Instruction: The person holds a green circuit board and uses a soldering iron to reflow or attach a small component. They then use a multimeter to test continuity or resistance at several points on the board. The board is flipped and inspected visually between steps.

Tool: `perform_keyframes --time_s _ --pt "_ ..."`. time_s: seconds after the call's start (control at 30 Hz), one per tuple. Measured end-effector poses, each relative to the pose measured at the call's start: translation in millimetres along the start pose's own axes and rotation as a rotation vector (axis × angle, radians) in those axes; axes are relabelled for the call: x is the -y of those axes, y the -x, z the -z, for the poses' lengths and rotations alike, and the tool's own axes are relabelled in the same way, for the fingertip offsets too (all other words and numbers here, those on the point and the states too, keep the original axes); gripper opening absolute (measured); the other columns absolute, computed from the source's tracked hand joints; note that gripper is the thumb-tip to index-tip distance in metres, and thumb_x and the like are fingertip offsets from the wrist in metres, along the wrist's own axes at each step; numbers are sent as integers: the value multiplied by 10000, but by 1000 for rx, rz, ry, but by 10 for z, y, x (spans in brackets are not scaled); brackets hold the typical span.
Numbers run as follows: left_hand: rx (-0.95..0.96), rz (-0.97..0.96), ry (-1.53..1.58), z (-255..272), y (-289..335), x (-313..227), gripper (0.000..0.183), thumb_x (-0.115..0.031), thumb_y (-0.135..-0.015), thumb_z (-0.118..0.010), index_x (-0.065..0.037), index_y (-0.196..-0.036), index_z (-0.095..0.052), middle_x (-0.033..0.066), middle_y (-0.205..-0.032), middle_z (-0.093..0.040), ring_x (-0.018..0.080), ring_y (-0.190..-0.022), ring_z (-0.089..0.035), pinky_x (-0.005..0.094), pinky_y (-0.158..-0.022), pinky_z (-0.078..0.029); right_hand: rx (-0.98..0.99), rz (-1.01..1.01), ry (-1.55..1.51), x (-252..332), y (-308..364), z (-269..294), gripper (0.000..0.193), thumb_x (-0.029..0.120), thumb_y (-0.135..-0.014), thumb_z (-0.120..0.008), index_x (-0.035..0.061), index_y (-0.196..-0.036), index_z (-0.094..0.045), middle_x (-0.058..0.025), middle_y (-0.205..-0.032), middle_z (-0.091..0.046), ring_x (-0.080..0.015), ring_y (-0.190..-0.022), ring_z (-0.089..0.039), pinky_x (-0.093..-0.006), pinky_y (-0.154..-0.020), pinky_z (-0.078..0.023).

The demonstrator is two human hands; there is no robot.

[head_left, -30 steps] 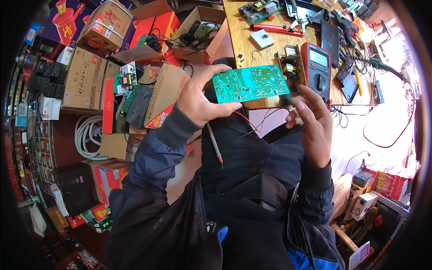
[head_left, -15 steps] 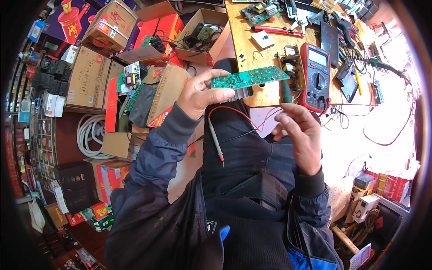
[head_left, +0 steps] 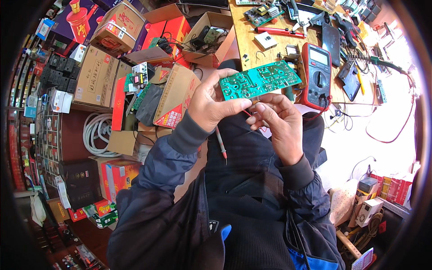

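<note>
My left hand [head_left: 211, 101] grips the left end of a green circuit board [head_left: 258, 80], holding it up in front of me with its solder side toward the camera. My right hand [head_left: 276, 123] is just below the board, fingers pinched together near its lower edge; a thin red lead runs past them, and whether the fingers hold it cannot be told. A red probe [head_left: 220, 143] hangs down beside my left wrist. A red multimeter [head_left: 317, 74] lies on the wooden bench [head_left: 247, 40] right behind the board.
Several cardboard boxes [head_left: 96, 74] full of parts crowd the floor at left, with a white coiled hose [head_left: 96, 132] below them. The bench holds a red-handled tool [head_left: 276, 31], another circuit board [head_left: 261, 12], black tools and cables. Red wires [head_left: 391, 132] trail at right.
The board has turned from edge-on to flat toward the camera and dropped a little. My right hand rose and closed in under its lower edge.
</note>
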State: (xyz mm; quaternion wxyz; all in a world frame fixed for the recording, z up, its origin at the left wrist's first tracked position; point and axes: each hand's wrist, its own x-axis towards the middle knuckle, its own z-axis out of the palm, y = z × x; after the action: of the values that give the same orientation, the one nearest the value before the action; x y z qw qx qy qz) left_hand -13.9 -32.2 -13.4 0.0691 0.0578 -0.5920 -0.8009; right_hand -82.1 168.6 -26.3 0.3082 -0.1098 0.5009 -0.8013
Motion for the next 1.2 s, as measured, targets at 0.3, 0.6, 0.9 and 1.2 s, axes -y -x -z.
perform_keyframes --time_s 0.3,0.6,0.9,1.2 --pt "-23 -234 -607 -87 -5 -33 827 20 -805 -880 11 -1512 -451 129 -1368 -626 191 -1269 -630 358 -1098 -517 44 -98 -50 -51 28 59 272 111 -1079 -673 -69 -1273 -610 -156 -1113 -755 -215 -960 -772 -325 -781 -634" --pt "1 -230 -538 -28 -49 68 835 37 -799 -874 2 -1520 -453 125 -1382 -625 201 -1281 -629 361 -1107 -513 14 -26 -132 -53 57 118 273 109 -1073 -680 -56 -1281 -615 -164 -1114 -753 -214 -896 -773 -326 -773 -637" --pt "-225 -212 -162 560 73 -20 733 -20 -790 -854 11 -1452 -539 120 -1297 -667 221 -1164 -683 381 -1048 -545 -19 -54 55 172 315 361 260 54 -1061 -681 -78 -1281 -639 -162 -1106 -763 -190 -896 -753 -313 -782 -614" --pt "-247 -234 -248 908 159 -3 856 -148 -765 -923 71 -1483 -511 149 -1336 -663 238 -1191 -689 391 -1094 -533 -85 478 1117 700 113 383 197 16 -939 -765 7 -1130 -714 -153 -984 -695 -290 -740 -727 -347 -667 -564"
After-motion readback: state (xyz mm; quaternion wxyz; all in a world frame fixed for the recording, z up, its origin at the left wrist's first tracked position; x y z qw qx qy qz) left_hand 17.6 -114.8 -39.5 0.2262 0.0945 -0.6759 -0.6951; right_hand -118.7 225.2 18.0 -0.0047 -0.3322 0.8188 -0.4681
